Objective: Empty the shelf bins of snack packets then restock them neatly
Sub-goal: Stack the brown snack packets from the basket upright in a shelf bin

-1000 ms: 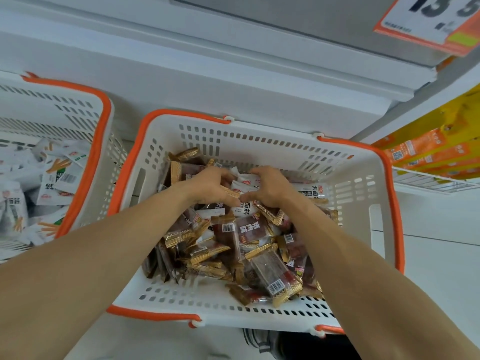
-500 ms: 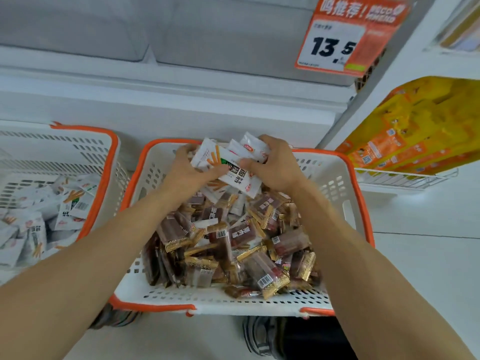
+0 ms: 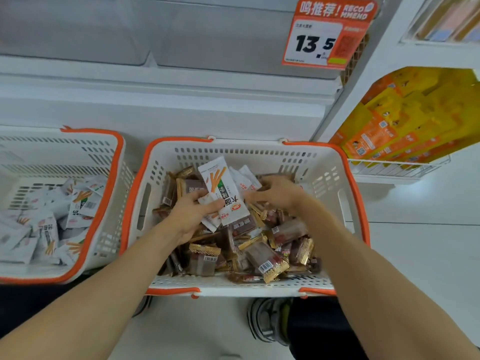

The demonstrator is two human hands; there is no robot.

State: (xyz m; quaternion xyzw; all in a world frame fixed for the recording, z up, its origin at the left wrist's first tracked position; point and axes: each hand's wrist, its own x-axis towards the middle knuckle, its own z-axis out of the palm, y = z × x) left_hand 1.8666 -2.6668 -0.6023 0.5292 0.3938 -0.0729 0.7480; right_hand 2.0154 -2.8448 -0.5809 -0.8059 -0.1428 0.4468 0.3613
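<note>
A white basket with an orange rim (image 3: pixel 355 193) stands in the middle and holds several brown and gold snack packets (image 3: pixel 265 258). My left hand (image 3: pixel 192 216) grips a bunch of white snack packets (image 3: pixel 223 193) printed with orange sticks, held above the brown pile. My right hand (image 3: pixel 278 193) reaches into the back of the same basket, its fingers curled on more white packets (image 3: pixel 246 178). A second white basket (image 3: pixel 114 183) at the left holds several of the same white packets (image 3: pixel 46 224).
Clear shelf bins (image 3: pixel 207 35) run along the top, with an orange price tag reading 13.5 (image 3: pixel 324 35). Yellow and orange boxes (image 3: pixel 405 118) sit on a wire rack at the right. My shoes (image 3: pixel 267 320) show below the basket on the white floor.
Both hands dug into the brown pile, lifted a bunch of white packets, and now the left hand alone holds the bunch while the right has dropped back to the pile. The view tilted up.
</note>
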